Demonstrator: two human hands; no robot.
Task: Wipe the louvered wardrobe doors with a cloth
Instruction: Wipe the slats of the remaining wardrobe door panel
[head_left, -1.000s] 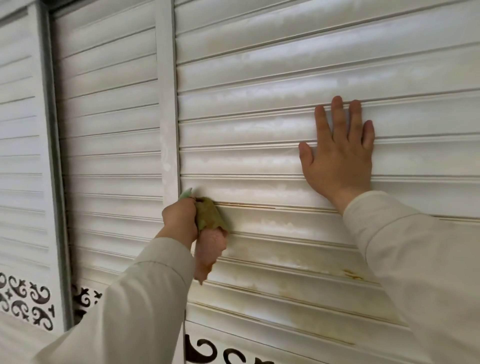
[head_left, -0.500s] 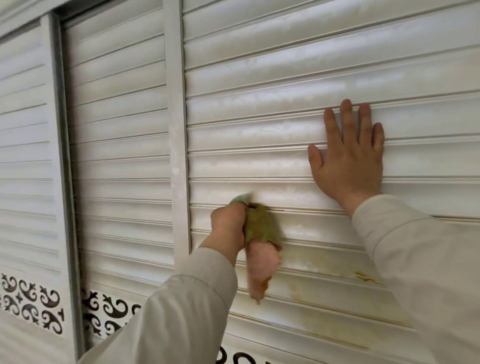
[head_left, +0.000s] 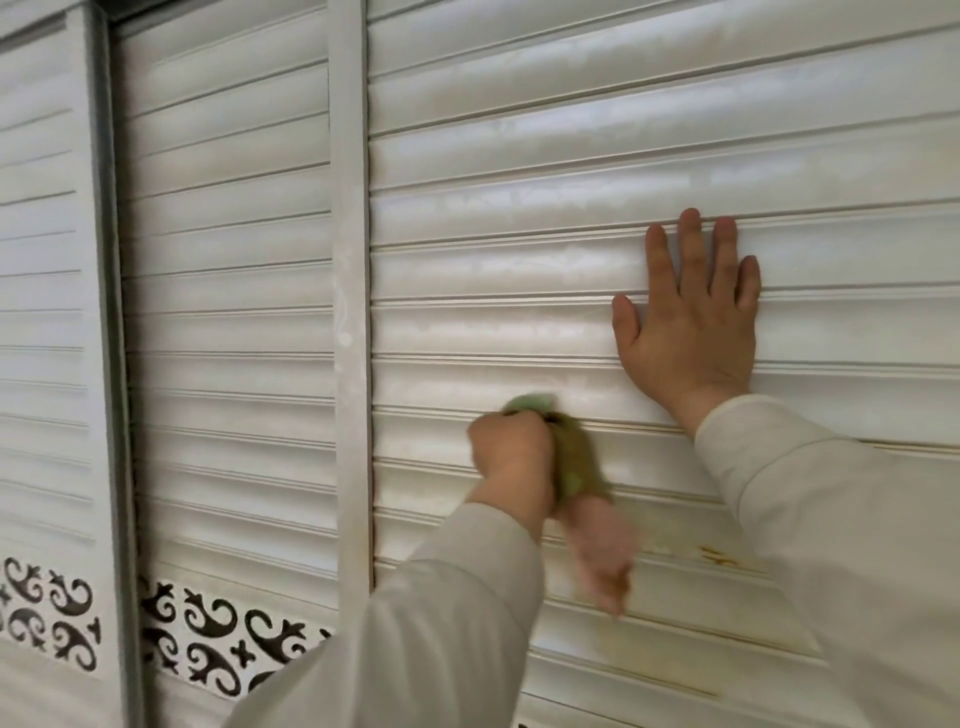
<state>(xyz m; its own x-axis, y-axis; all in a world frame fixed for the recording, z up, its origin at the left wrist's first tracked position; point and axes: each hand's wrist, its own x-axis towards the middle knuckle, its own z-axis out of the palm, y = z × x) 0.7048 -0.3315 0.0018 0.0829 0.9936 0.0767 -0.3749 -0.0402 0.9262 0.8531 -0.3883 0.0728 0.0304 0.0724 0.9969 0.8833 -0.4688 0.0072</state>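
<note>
— So, which hand has the cloth (head_left: 576, 467)?

— The left hand (head_left: 511, 457). It is a fist, knuckles toward us, fingers curled tight round the bunched cloth and pushing it against a slat of the louvered door (head_left: 519, 156), a little right of the upright frame post (head_left: 350, 260). The cloth looks green at the top, olive in the middle, with a pinkish tail hanging down below the fist. That tail is blurred, so I cannot make out its edge.

— And the other hand?

— The right hand (head_left: 688, 322) lies flat on the same door, higher up and to the right, well apart from the cloth. Its fingers are straight and close together, the thumb spread out to the side, palm across two slats.

— Is the door dirty?

— Below the cloth the slats show yellowish-brown stains (head_left: 717, 558), near the right sleeve (head_left: 831, 545). Further left there is a second louvered door (head_left: 228, 260) with a black scroll pattern (head_left: 218, 644) along its lower part.
</note>
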